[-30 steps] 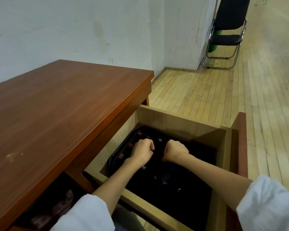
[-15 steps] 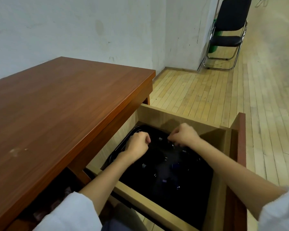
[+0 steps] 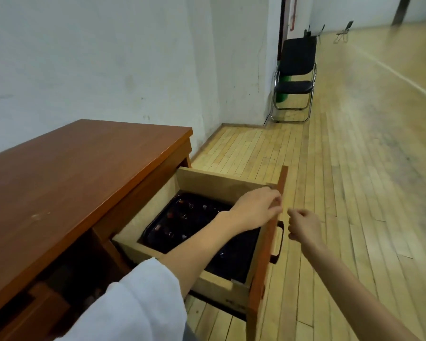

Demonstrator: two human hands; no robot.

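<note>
A wooden drawer stands pulled out of a red-brown desk. In it lies a black tray with several small cylindrical pieces scattered over it. My left hand hovers over the tray's right side, its curled fingertips at the top edge of the drawer front. My right hand is outside the drawer, curled in a loose fist just right of the dark handle. Nothing shows in either hand.
A white wall runs behind the desk. A black folding chair stands at the wall's corner, with a green object behind it. Light wooden floor stretches to the right. More chairs stand far off.
Both hands have come up out of the tray and moved right: the left to the drawer front's top edge, the right past the front to the handle side. The view has tilted up.
</note>
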